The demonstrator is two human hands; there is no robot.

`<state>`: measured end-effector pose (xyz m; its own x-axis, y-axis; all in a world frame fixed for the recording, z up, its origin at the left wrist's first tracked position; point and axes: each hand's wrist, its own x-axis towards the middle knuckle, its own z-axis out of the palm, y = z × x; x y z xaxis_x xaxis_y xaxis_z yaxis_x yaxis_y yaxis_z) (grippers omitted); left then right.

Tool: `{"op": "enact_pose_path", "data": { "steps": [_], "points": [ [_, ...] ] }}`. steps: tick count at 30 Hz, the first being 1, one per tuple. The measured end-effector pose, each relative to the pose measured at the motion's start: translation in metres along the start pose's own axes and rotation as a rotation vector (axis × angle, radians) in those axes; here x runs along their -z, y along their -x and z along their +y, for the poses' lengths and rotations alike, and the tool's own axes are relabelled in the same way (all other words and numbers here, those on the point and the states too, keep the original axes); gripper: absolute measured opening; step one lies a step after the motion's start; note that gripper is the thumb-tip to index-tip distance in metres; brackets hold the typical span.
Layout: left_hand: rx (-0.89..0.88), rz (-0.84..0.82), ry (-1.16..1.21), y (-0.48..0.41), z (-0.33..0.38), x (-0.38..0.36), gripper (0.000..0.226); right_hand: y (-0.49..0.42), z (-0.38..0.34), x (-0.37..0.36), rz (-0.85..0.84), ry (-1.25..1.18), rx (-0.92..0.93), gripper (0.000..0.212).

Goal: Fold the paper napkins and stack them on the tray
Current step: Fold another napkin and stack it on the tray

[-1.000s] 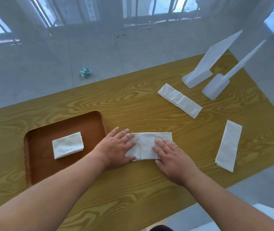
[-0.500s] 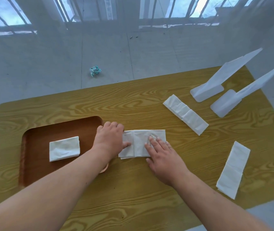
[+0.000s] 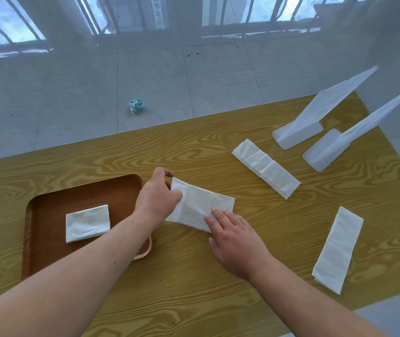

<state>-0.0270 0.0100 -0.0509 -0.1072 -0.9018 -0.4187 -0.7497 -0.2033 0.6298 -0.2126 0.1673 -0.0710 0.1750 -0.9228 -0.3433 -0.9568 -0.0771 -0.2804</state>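
On the left, one folded napkin [image 3: 87, 223] lies flat in the brown tray [image 3: 48, 254], and just past the tray's right edge the left hand [image 3: 156, 198] now pinches the near end of the centre napkin [image 3: 202, 207], lifted where half a second ago it pressed flat. That strip's long axis has swung to run upper-left to lower-right across the table [image 3: 194, 288], with the right hand [image 3: 235, 235] open, fingertips [image 3: 214, 214] pinning its right end.

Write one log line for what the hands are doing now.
left hand: lifting napkin end | right hand: pinning other end | tray: one folded napkin
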Motion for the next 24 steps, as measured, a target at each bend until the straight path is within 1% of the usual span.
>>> {"op": "enact_pose_path", "data": {
  "steps": [2,5,6,7,8,10,11,13,14,16,20,21,23,24],
  "points": [
    [-0.074,-0.019,0.053,0.005,0.006,-0.006,0.038,0.000,-0.002,0.000,0.006,-0.008,0.003,0.059],
    [-0.091,-0.199,0.282,0.013,0.016,-0.016,0.029,0.002,-0.002,0.002,0.029,-0.029,-0.003,0.058],
    [-0.077,-0.214,0.308,0.016,0.016,-0.018,0.027,0.003,-0.002,0.002,0.039,-0.024,-0.004,0.057],
    [-0.068,-0.191,0.266,0.018,0.016,-0.020,0.026,0.004,-0.001,0.002,0.049,-0.016,-0.005,0.056],
    [-0.068,-0.143,0.141,0.020,0.013,-0.021,0.029,0.005,0.001,0.002,0.054,-0.010,-0.008,0.055],
    [-0.068,-0.076,-0.201,0.023,0.003,-0.024,0.042,0.005,0.004,0.001,0.044,-0.010,-0.017,0.055],
    [-0.063,-0.074,-0.322,0.025,-0.001,-0.025,0.050,0.005,0.005,0.001,0.035,-0.011,-0.018,0.055],
    [-0.062,-0.090,-0.447,0.028,-0.006,-0.030,0.061,0.005,0.007,-0.001,0.018,-0.011,-0.015,0.056],
    [-0.073,-0.092,-0.471,0.029,-0.007,-0.032,0.063,0.005,0.007,-0.001,0.015,-0.011,-0.014,0.056],
    [-0.072,-0.093,-0.457,0.028,-0.007,-0.036,0.055,0.004,0.007,-0.002,0.015,-0.015,-0.015,0.055],
    [0.048,-0.119,-0.293,0.022,0.002,-0.037,0.016,0.003,0.004,-0.001,0.014,-0.023,-0.010,0.055],
    [0.070,-0.110,-0.246,0.021,0.004,-0.036,0.010,0.003,0.004,0.001,0.015,-0.024,-0.006,0.055],
    [0.035,-0.073,-0.193,0.022,0.008,-0.031,0.009,0.003,0.003,0.004,0.035,-0.033,0.005,0.054],
    [-0.039,-0.054,-0.209,0.023,0.008,-0.029,0.011,0.004,0.003,0.006,0.053,-0.042,0.009,0.053]
  ]
}}
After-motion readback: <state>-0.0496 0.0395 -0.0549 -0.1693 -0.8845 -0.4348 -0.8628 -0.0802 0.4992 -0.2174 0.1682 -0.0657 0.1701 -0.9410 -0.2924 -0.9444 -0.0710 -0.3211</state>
